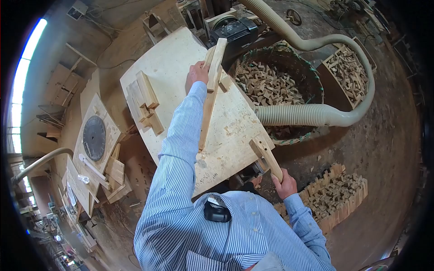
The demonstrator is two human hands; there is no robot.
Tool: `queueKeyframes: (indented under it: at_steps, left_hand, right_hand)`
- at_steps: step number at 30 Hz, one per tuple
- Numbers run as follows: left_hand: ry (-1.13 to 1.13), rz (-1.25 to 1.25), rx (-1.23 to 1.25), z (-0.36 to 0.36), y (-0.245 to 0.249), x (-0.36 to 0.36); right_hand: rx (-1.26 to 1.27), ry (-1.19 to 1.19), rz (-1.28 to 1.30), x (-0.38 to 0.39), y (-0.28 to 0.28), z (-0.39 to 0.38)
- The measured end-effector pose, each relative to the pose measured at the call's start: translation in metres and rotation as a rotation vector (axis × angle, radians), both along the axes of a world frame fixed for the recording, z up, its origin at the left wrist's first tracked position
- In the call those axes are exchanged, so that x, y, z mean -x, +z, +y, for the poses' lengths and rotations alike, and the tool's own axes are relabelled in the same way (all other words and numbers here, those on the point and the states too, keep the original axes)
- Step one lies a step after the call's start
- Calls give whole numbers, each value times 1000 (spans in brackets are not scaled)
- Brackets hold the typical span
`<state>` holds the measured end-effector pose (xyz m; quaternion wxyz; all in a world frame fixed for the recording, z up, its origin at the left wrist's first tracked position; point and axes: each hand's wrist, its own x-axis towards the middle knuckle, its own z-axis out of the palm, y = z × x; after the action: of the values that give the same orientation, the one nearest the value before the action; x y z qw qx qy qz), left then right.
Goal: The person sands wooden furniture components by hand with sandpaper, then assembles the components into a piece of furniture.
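Note:
My left hand [198, 73] is closed at the left side of a wooden jig [217, 63] near the far edge of the pale plywood table [176, 58]. A long wooden strip [208, 115] runs from the jig toward me. At the table's near right corner, my right hand [285, 184] wraps round the end of a wooden handle [270, 160], whose far end meets a small crosspiece. Several short wood blocks [147, 89] lie together on the left part of the table. Whatever is under my left fingers is hard to make out.
A ribbed hose [294, 115] crosses a basket [318, 86] of small wood offcuts on the right. Behind the table is a black motor [234, 34]. Stacked wood pieces [334, 194] stand on the floor at lower right. A round saw blade [94, 137] lies on a board at left.

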<state>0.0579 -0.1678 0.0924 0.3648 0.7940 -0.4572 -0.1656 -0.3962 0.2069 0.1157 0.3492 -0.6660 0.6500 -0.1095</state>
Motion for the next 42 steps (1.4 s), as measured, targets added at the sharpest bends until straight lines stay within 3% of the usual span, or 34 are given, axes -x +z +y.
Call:
queueKeyframes:
  at_steps: [6, 9, 22, 25, 35, 42]
  left_hand:
    - [62, -110, 70, -32, 5, -21]
    - [46, -19, -20, -51, 8, -34]
    - [-13, 9, 11, -106, -8, -80]
    - [8, -30, -71, -89, 18, -72]
    - [-134, -39, -137, -77, -10, -75]
    - [-155, -35, -70, -29, -4, -47]
  right_hand:
    - [35, 3, -8, -27, 3, -33]
    - [25, -4, 1, -40, 7, -52]
    - [33, -28, 1, -83, 21, -96]
    - [53, -38, -14, -84, 22, -96]
    - [-6, -34, -1, -63, 30, -73]
    - [-22, -38, 25, -31, 19, -35]
